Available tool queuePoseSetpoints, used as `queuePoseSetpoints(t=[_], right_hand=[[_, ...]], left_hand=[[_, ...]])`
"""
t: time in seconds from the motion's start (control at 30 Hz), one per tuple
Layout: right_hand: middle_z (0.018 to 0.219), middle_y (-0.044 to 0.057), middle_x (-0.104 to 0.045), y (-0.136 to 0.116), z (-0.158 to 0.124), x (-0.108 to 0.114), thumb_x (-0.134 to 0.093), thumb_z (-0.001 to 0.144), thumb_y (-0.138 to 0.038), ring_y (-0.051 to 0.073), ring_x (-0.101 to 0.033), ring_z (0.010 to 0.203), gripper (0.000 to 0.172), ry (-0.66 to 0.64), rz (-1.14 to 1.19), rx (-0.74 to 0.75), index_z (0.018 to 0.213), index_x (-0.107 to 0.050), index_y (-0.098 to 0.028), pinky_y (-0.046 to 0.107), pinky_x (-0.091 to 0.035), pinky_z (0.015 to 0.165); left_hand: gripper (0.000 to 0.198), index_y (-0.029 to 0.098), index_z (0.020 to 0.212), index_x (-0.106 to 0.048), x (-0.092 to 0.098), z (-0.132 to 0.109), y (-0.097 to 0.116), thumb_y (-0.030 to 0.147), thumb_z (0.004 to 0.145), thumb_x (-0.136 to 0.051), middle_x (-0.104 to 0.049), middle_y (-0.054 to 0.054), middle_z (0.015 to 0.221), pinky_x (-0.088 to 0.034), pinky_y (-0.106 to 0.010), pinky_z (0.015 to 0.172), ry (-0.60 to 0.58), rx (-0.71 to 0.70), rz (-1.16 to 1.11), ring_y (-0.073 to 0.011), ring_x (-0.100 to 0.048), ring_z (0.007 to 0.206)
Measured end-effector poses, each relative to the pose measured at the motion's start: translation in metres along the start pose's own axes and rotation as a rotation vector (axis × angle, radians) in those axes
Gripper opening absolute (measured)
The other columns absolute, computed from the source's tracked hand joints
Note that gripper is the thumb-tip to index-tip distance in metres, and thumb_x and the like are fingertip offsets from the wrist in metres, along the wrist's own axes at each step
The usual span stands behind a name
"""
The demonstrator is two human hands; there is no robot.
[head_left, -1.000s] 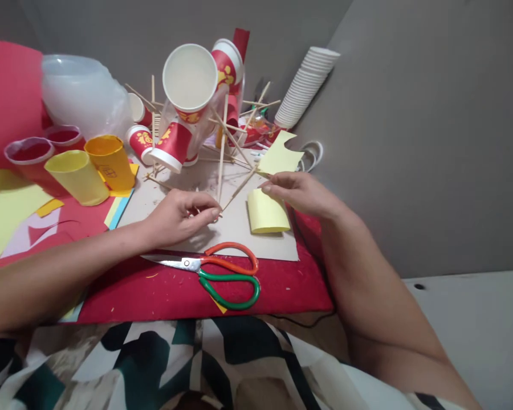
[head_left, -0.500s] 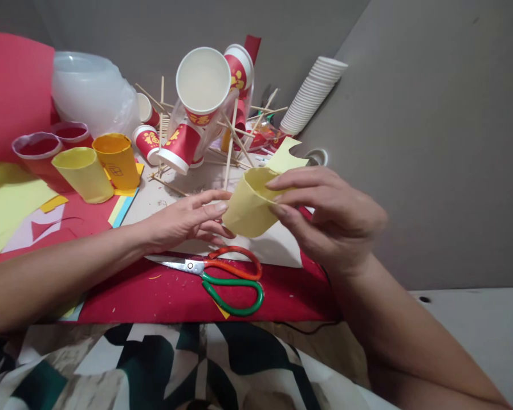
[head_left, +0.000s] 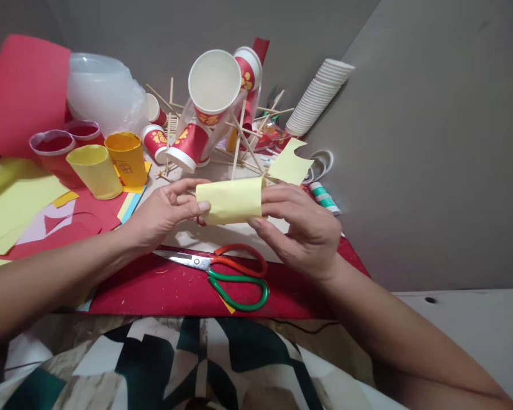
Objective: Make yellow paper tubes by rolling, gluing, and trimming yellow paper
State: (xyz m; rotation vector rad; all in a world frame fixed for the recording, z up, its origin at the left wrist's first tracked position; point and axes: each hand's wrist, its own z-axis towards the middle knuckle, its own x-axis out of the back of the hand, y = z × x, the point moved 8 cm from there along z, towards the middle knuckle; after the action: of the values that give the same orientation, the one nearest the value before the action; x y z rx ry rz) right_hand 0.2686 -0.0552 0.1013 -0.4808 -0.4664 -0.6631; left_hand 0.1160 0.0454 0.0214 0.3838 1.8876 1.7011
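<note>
Between my hands lies a yellow paper tube point(head_left: 231, 200), turned on its side above the white board. My left hand point(head_left: 165, 206) grips its left end, thumb in front and fingers behind. At the other end my right hand point(head_left: 303, 228) pinches the rim, the thumb underneath and some fingertips hidden behind or inside the paper. Just below, a pair of scissors point(head_left: 200, 262) with one orange and one green handle rests on the red cloth, blades pointing left. A yellow paper scrap point(head_left: 290, 163) with a curved cut-out sits behind my right hand.
Several paper tubes stand at left, among them a yellow one point(head_left: 97, 173) and an orange one point(head_left: 130, 165). Behind are red paper cups point(head_left: 190, 142), wooden sticks point(head_left: 239, 136) and a leaning cup stack point(head_left: 320, 94). A grey wall point(head_left: 431, 171) bounds the right side.
The yellow tube has turned from tilted to lying level, and my left hand now grips its left end. My right hand has moved left and lower. The view has shifted slightly.
</note>
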Motion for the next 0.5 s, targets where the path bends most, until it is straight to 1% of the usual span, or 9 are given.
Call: queuePoseSetpoints(t=[0.1,0.17,0.23,0.27,0.33,0.4,0.43,0.47,0.5], right_hand=[[0.088,0.005,-0.077,0.008,-0.002,-0.012,-0.063,0.09,-0.025,0.021,-0.072,0.086,0.01,-0.073,0.086,-0.166,0.085,-0.072,-0.024,0.041,-0.057,0.081],[0.093,0.005,-0.077,0.011,-0.006,-0.018,-0.063,0.091,-0.025,0.021,-0.072,0.092,0.011,-0.118,0.15,-0.248,0.089,-0.074,-0.024,0.04,-0.058,0.085],[0.101,0.005,-0.077,0.011,-0.009,-0.018,-0.063,0.09,-0.024,0.021,-0.071,0.097,0.013,-0.131,0.158,-0.269,0.096,-0.074,-0.025,0.039,-0.057,0.089],[0.103,0.006,-0.077,0.012,-0.011,-0.015,-0.064,0.09,-0.023,0.021,-0.071,0.099,0.014,-0.126,0.128,-0.27,0.099,-0.074,-0.025,0.04,-0.056,0.091],[0.104,0.005,-0.077,0.022,-0.015,-0.005,-0.065,0.09,-0.022,0.021,-0.071,0.1,0.016,-0.101,0.016,-0.28,0.102,-0.073,-0.025,0.041,-0.054,0.096],[0.102,0.006,-0.077,0.046,-0.021,0.007,-0.065,0.09,-0.025,0.023,-0.071,0.1,0.014,-0.078,-0.127,-0.33,0.102,-0.073,-0.024,0.042,-0.054,0.096],[0.103,0.007,-0.076,0.064,-0.025,0.013,-0.064,0.09,-0.028,0.023,-0.071,0.099,0.015,-0.084,-0.211,-0.392,0.102,-0.073,-0.024,0.042,-0.055,0.092],[0.104,0.008,-0.076,0.085,-0.03,0.018,-0.063,0.09,-0.031,0.024,-0.071,0.096,0.018,-0.096,-0.28,-0.467,0.103,-0.072,-0.023,0.041,-0.056,0.087],[0.105,0.011,-0.075,0.106,-0.035,0.023,-0.062,0.09,-0.032,0.025,-0.07,0.093,0.022,-0.116,-0.354,-0.527,0.106,-0.072,-0.02,0.042,-0.056,0.084]], left_hand=[[0.056,0.021,0.125,-0.063,0.006,-0.008,0.01,0.032,0.073,-0.083,-0.073,0.0,0.077,-0.057,-0.027,0.071,0.038,-0.048,0.103,-0.0168,-0.072,0.076],[0.056,0.024,0.127,-0.061,0.012,-0.014,0.027,0.032,0.075,-0.081,-0.071,0.002,0.074,-0.058,-0.026,0.067,0.088,-0.149,0.193,-0.0165,-0.071,0.073],[0.053,0.025,0.125,-0.063,0.02,-0.021,0.05,0.027,0.075,-0.081,-0.07,0.004,0.074,-0.057,-0.022,0.062,0.159,-0.329,0.284,-0.0128,-0.069,0.068],[0.05,0.025,0.122,-0.065,0.025,-0.026,0.062,0.023,0.075,-0.081,-0.071,0.003,0.078,-0.056,-0.02,0.061,0.197,-0.443,0.324,-0.0105,-0.067,0.066],[0.046,0.025,0.117,-0.069,0.035,-0.038,0.083,0.016,0.073,-0.081,-0.073,0.001,0.094,-0.056,-0.017,0.06,0.263,-0.668,0.4,-0.0068,-0.065,0.064],[0.047,0.025,0.117,-0.07,0.044,-0.048,0.092,0.015,0.072,-0.081,-0.073,0.0,0.106,-0.056,-0.017,0.059,0.321,-0.83,0.514,-0.0059,-0.065,0.065],[0.048,0.024,0.12,-0.069,0.049,-0.053,0.093,0.018,0.073,-0.08,-0.073,0.0,0.102,-0.057,-0.017,0.059,0.356,-0.88,0.596,-0.0064,-0.066,0.065],[0.053,0.025,0.125,-0.067,0.053,-0.056,0.092,0.022,0.073,-0.08,-0.073,0.0,0.104,-0.057,-0.018,0.061,0.388,-0.91,0.704,-0.0071,-0.067,0.067],[0.059,0.024,0.127,-0.066,0.054,-0.064,0.093,0.029,0.07,-0.081,-0.072,0.0,0.106,-0.057,-0.019,0.059,0.429,-1.002,0.792,-0.0076,-0.067,0.066]])
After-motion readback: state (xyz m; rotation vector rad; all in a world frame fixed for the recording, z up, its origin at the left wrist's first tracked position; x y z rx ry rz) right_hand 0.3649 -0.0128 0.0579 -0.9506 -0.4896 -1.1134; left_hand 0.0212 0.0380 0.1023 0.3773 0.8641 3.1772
